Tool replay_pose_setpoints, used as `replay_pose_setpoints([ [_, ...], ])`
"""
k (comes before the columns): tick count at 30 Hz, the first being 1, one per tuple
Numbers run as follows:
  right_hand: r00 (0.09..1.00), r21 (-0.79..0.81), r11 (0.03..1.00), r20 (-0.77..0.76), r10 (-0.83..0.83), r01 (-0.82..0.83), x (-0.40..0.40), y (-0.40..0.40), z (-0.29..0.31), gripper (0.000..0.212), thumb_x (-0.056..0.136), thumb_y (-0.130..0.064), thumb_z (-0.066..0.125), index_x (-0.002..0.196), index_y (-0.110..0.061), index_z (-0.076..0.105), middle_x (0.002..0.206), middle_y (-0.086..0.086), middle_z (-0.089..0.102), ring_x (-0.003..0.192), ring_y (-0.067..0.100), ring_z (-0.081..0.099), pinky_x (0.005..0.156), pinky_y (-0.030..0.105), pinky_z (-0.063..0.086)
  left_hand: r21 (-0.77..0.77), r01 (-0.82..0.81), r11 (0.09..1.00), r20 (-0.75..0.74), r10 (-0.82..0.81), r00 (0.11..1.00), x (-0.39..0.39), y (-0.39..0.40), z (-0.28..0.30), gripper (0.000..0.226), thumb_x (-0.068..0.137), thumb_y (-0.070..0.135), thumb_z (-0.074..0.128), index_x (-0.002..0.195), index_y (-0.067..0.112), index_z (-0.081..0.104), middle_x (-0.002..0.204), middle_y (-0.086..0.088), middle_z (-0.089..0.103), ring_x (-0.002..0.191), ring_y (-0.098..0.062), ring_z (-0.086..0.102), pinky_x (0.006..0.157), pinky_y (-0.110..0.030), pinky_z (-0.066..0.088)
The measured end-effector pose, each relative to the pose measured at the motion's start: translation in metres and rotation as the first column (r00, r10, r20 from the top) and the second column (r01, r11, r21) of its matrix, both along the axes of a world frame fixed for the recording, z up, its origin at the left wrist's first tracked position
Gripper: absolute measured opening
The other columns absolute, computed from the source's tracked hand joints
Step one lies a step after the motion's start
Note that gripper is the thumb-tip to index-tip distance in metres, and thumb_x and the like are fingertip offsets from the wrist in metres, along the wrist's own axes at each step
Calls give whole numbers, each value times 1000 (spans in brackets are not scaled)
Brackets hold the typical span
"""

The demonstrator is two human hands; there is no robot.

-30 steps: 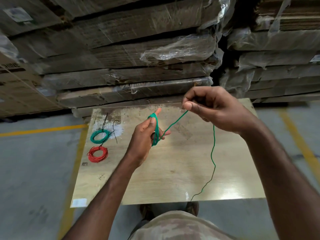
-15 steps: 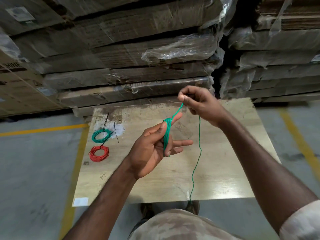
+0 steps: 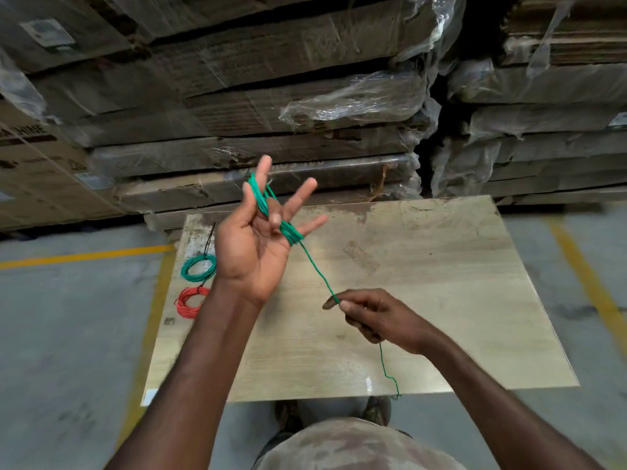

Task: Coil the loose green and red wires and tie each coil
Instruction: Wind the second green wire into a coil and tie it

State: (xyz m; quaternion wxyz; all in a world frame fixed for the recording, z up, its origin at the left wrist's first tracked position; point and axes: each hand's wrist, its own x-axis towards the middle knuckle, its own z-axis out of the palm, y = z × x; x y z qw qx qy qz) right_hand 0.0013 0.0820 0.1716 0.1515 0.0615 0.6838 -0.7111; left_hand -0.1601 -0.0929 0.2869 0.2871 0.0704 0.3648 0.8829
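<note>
Loops of green wire sit thumb-pinned on left grip; right grip pinches it, hiding part.

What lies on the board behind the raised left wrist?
A green coil and a red coil, each with a black tie. The left hand, wound with green wire, covers their right edges and the board beyond.

Green wire, green coil, red coil — the board is pale wood-grain.
</note>
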Motion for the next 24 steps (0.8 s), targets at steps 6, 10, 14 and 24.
replay_pose_setpoints([
  [6,987,208,966,-29,160,-151,15,-9,55,25,112,-32,58,129,-34,76,73,2,35,59,16,28,54,28,30,-466,-308,830,-440,85,894,-37,7,-39,45,120,30,35,160,16,49,61,-14,61,100,-31,78,111,-43,54],
  [10,980,442,897,-182,79,10,10,23,104,19,111,-23,58,110,-15,75,58,-24,52,50,2,42,55,13,34,-801,-190,567,-424,-315,849,-27,-5,-77,51,117,40,41,107,5,76,110,2,83,111,-18,80,112,-48,55],
  [14,948,582,790,-317,0,195,-15,57,132,19,112,-17,57,103,-12,73,60,-32,57,52,-3,53,51,9,35,-809,46,586,-298,-476,827,10,-2,-84,51,117,38,43,116,-7,68,115,-12,82,109,-26,81,98,-44,55],
  [24,914,547,772,-392,-106,324,-73,75,105,21,112,-25,59,102,-11,69,64,-28,58,55,-5,53,52,8,37,-340,397,853,-105,-454,885,68,5,-36,49,118,32,28,158,22,55,54,-11,29,126,-47,70,119,-71,39],
])
